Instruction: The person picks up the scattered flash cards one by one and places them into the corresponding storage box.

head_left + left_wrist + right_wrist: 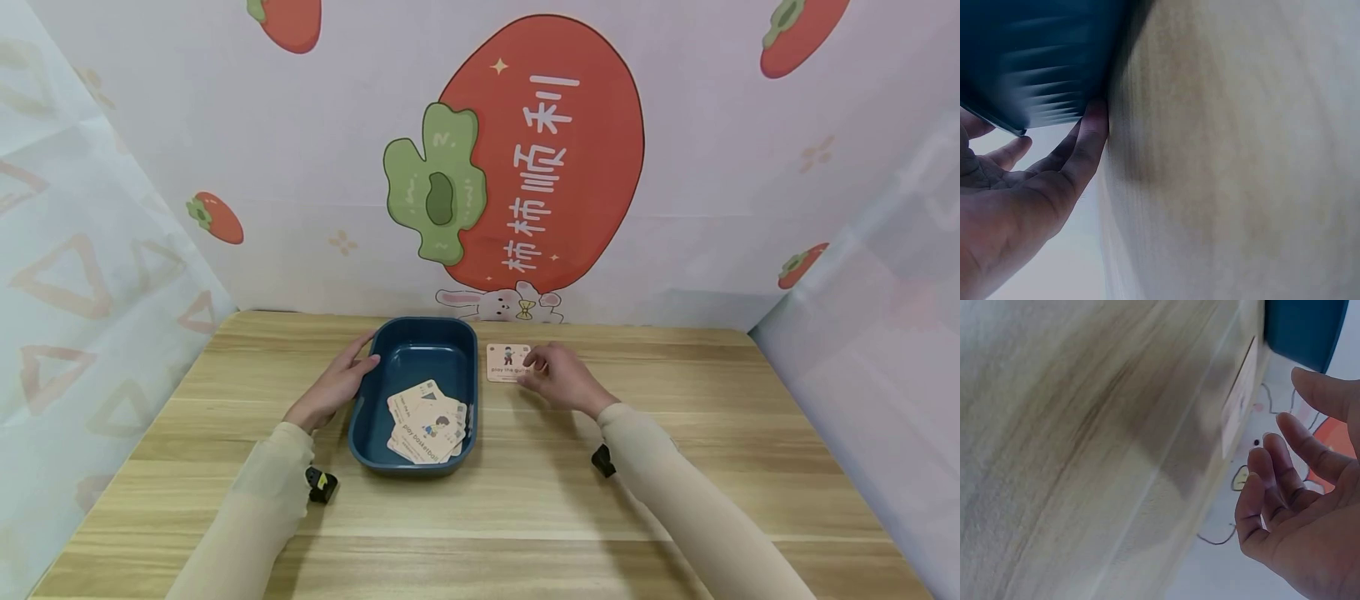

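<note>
A dark blue plastic bin stands on the table left of the middle. My left hand holds its left side, thumb at the rim and fingers along the outer wall; the left wrist view shows the fingertips low on that wall. Several printed cards lie piled inside, the top card reading "play basketball". Right of the bin, a "play the guitar" card lies on the table. My right hand is over this card's right edge, fingers loosely bent, nothing between them in the right wrist view.
The wooden table ends at the back against a pale wall sheet printed with persimmons and a rabbit. Patterned sheets also rise on the left and right sides. Black wrist devices sit below both forearms.
</note>
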`<state>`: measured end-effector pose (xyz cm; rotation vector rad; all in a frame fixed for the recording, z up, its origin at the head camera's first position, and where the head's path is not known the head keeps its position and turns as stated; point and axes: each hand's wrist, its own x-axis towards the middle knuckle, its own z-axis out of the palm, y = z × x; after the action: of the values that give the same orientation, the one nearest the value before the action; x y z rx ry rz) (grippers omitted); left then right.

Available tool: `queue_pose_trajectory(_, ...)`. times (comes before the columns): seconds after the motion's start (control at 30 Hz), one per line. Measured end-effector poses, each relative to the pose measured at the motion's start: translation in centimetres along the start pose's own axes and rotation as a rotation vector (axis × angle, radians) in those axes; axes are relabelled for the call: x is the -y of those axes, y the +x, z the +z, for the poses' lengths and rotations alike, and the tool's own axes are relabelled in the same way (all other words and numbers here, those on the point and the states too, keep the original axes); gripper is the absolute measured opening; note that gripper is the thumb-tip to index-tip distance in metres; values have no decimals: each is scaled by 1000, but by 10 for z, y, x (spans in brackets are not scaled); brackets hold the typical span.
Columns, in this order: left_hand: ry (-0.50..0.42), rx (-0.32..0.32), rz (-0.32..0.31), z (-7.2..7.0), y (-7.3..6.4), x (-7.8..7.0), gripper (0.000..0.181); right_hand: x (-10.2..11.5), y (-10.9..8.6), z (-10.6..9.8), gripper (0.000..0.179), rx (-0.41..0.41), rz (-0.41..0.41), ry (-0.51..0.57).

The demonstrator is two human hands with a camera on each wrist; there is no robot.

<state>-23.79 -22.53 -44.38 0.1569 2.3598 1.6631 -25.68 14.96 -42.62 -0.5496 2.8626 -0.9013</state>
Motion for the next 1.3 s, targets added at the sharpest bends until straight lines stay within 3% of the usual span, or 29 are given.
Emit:
queue_pose_trajectory(0.3,-1,2,1,0,0,1,63,-8,10,4,33,11,61,-17)
queue_pose_trajectory(0.77,-1,0,1,-1,2,3,63,-20,24,10,59,25,160,-60)
queue_pose_trajectory(1.3,14,-4,-5,0,2,3,63,-21,34,13,76,48,216,-74)
